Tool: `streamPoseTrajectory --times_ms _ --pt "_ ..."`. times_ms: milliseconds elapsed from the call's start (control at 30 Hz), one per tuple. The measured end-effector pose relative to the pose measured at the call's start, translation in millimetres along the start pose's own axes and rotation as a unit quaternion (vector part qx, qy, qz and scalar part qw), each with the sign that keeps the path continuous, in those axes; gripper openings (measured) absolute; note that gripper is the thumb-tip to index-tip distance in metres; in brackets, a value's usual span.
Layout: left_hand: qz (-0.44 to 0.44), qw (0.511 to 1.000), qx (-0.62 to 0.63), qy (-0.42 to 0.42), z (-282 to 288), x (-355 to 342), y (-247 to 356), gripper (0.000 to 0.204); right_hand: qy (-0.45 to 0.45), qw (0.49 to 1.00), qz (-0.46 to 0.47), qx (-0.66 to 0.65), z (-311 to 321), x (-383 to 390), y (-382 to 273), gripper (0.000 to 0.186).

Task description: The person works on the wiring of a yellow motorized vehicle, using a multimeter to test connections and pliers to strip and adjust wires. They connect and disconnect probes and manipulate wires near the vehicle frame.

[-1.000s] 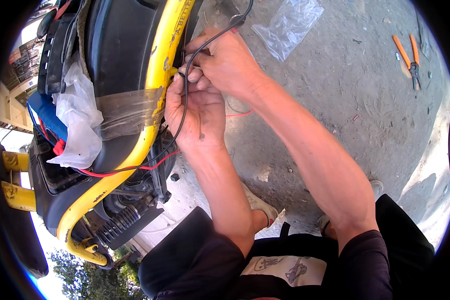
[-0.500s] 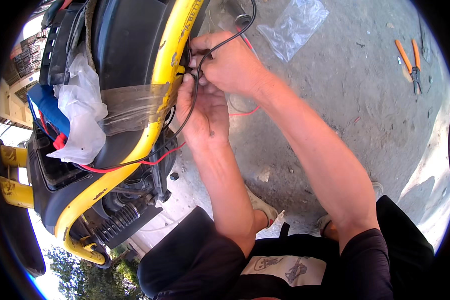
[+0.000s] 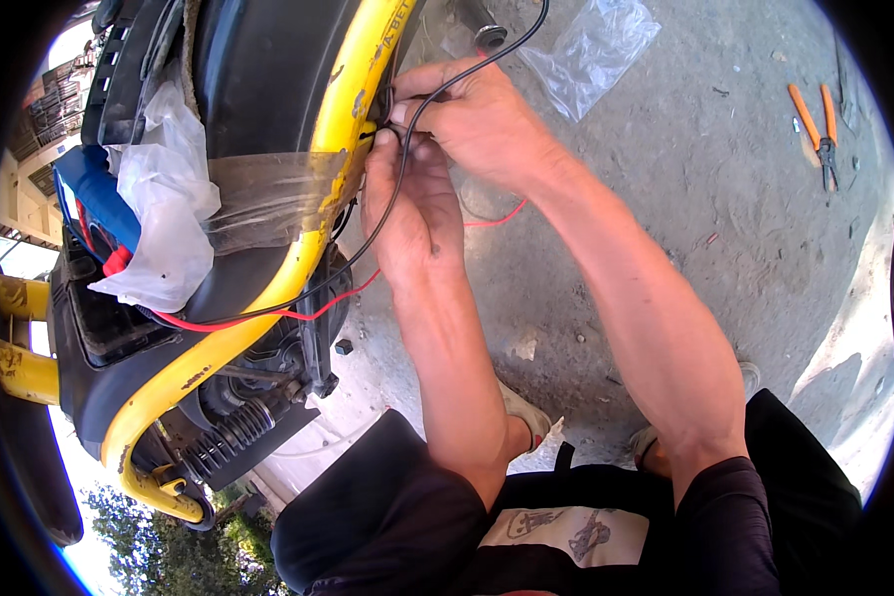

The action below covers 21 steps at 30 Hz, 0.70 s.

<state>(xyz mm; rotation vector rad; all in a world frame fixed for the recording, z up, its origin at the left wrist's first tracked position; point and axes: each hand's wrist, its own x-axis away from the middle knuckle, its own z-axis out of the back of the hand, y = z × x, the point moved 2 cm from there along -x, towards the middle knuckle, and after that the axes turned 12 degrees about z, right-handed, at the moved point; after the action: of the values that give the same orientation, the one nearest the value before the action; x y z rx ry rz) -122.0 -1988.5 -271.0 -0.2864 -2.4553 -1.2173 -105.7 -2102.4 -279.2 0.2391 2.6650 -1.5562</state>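
Both hands work close against the yellow tube frame (image 3: 238,334) of a vehicle. My left hand (image 3: 412,204) is palm up, fingertips closed beside a dark fitting at the tube; what they hold is hidden. My right hand (image 3: 472,119) is just above it, fingers bent and pinched at the same spot, on something too small to make out. A black cable (image 3: 366,244) loops across both hands. A red wire (image 3: 313,316) runs under the left hand. Clear tape (image 3: 268,199) crosses the black body panel (image 3: 258,79) and tube.
A crumpled white bag (image 3: 164,209) and blue object (image 3: 94,189) lie on the vehicle. A spring shock (image 3: 228,445) is below. On the concrete ground (image 3: 685,179) lie a clear bag (image 3: 591,55) and orange-handled pliers (image 3: 819,134). My shoes (image 3: 521,422) are below.
Both hands have shifted right and slightly up in the view, along with the upper part of the vehicle and the black cable. The fingers stay bunched together at the tube.
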Motion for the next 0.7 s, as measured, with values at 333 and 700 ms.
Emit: streamPoseTrajectory --times_ms 333,700 --pt "-0.009 1.000 -0.021 -0.021 12.3 -7.6 -1.1 0.014 -0.012 0.999 -0.019 -0.041 1.2 -1.6 -3.7 0.018" --pt "-0.003 1.000 0.002 0.024 -4.9 6.9 -0.5 0.021 -0.097 0.908 0.115 0.392 1.2 -11.8 -36.1 0.017"
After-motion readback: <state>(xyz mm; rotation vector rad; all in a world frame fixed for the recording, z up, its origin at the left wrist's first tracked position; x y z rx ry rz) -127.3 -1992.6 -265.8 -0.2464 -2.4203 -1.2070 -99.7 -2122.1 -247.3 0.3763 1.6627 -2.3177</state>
